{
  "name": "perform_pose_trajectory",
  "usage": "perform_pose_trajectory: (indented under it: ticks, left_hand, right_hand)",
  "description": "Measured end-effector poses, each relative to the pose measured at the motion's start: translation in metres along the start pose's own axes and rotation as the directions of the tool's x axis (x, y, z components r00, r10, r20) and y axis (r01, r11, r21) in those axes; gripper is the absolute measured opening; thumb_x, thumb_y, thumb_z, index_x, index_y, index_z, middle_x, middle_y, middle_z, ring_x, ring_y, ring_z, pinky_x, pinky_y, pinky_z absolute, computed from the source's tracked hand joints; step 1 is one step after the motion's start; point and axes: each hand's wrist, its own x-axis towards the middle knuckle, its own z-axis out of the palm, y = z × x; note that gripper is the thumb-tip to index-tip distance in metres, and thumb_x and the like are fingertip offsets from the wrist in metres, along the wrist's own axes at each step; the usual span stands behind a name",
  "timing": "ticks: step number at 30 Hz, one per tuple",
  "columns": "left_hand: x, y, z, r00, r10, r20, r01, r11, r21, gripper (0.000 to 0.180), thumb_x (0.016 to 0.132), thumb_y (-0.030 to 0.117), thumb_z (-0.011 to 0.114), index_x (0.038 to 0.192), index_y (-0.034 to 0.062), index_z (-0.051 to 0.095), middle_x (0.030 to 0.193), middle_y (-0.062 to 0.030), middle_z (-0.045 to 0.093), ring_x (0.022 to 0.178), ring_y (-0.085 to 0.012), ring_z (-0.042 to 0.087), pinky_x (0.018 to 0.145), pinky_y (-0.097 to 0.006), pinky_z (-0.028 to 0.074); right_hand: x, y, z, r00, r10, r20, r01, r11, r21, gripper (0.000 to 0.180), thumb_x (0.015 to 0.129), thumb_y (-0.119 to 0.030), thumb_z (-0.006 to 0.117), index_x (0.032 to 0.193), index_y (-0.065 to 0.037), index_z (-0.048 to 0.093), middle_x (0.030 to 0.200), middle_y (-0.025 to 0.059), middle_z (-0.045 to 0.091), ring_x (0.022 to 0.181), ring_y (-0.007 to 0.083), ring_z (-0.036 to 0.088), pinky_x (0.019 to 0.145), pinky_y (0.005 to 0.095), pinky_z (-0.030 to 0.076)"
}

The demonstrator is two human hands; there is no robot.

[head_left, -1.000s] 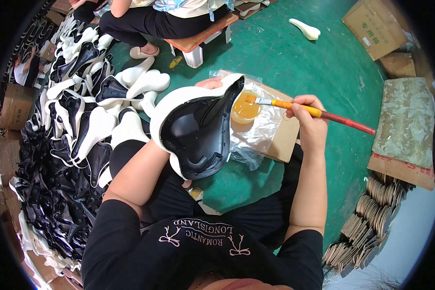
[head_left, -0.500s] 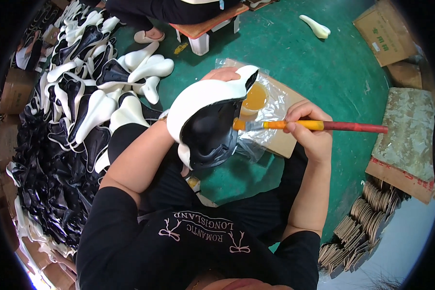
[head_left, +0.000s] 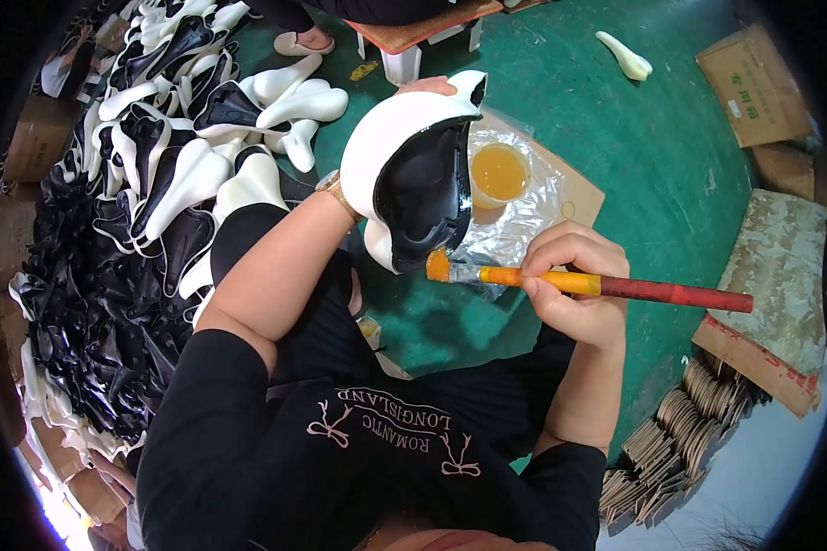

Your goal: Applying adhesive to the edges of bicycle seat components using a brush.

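Observation:
My left hand [head_left: 429, 86] grips a white bicycle saddle [head_left: 363, 147] from its far side; only some fingers show over the rim. The saddle's hollow black underside is tilted toward my right, with a glossy wet look along its edge. In my right hand [head_left: 574, 285] is a paintbrush [head_left: 675, 294] with a red and yellow handle, held between thumb and fingers. Its amber-coated bristles meet the saddle's near lower edge. Just beyond, a cup of amber liquid [head_left: 500, 173] stands on clear plastic film [head_left: 540, 188] over a cardboard piece [head_left: 581, 195].
Many white saddle covers [head_left: 188, 179] and black shells [head_left: 101, 321] are heaped at my left. A single white cover [head_left: 625, 57] lies on the green floor [head_left: 643, 138]. Cardboard boxes [head_left: 753, 87] and stacked brown pieces [head_left: 680, 432] line the right. A person sits on a stool [head_left: 418, 37] ahead.
The saddle has moved slightly away from me and tilted, uncovering more of the cup. The brush has shifted from the saddle's right rim down to its near lower edge.

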Motion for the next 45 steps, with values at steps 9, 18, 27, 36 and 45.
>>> perform_pose_trajectory:
  ticks: [9,18,27,36,45]
  left_hand:
    - [0.002,-0.021,-0.004,0.957,-0.229,-0.176,0.164,0.933,-0.322,0.046,0.080,0.003,0.062,0.124,0.0081,0.049,0.124,-0.0114,0.050,0.122,-0.0263,0.046,0.104,-0.031,0.034]
    - [0.007,-0.029,-0.009,0.944,0.216,-0.250,-0.173,0.968,0.183,0.046,0.087,0.007,0.061,0.130,0.0067,0.047,0.130,-0.0115,0.050,0.126,-0.0228,0.043,0.108,-0.032,0.031]
    - [0.004,-0.034,-0.014,0.955,0.233,-0.183,-0.189,0.955,0.228,0.039,0.084,0.007,0.059,0.122,0.0075,0.051,0.126,-0.0119,0.051,0.126,-0.0276,0.043,0.105,-0.035,0.033]
    - [0.002,0.019,-0.014,0.911,-0.389,0.139,0.243,0.233,-0.942,0.039,0.094,0.022,0.054,0.126,-0.0007,0.051,0.114,-0.0149,0.062,0.095,-0.0197,0.064,0.085,-0.030,0.053]
    - [0.002,0.054,-0.003,0.823,-0.568,-0.007,0.393,0.579,-0.714,0.029,0.083,0.001,0.065,0.112,0.0007,0.061,0.104,-0.0117,0.066,0.093,-0.0201,0.065,0.084,-0.032,0.054]
  right_hand:
    - [-0.007,0.008,0.023,0.967,0.235,-0.093,-0.168,0.871,0.462,0.007,0.074,0.004,0.067,0.079,0.002,0.062,0.082,0.0109,0.061,0.072,0.0159,0.063,0.063,0.0259,0.052]
    - [-0.006,0.005,0.008,0.992,0.092,-0.089,-0.076,0.981,0.176,0.009,0.072,0.004,0.068,0.078,0.001,0.062,0.081,0.0105,0.063,0.070,0.0165,0.063,0.062,0.0261,0.051]
    - [0.002,-0.010,0.000,0.967,-0.099,-0.233,0.034,0.962,-0.270,0.011,0.068,0.003,0.067,0.077,-0.001,0.063,0.077,0.0083,0.064,0.070,0.0168,0.061,0.061,0.0267,0.049]
    - [-0.014,0.030,-0.001,0.964,0.161,-0.209,-0.167,0.986,-0.007,0.007,0.080,0.001,0.064,0.085,0.002,0.059,0.082,0.0088,0.061,0.071,0.0141,0.061,0.067,0.0256,0.050]
    - [-0.012,0.044,-0.033,0.693,0.260,-0.672,-0.123,0.962,0.244,0.013,0.086,-0.005,0.065,0.096,0.000,0.059,0.089,0.0055,0.061,0.078,0.0125,0.062,0.072,0.0251,0.052]
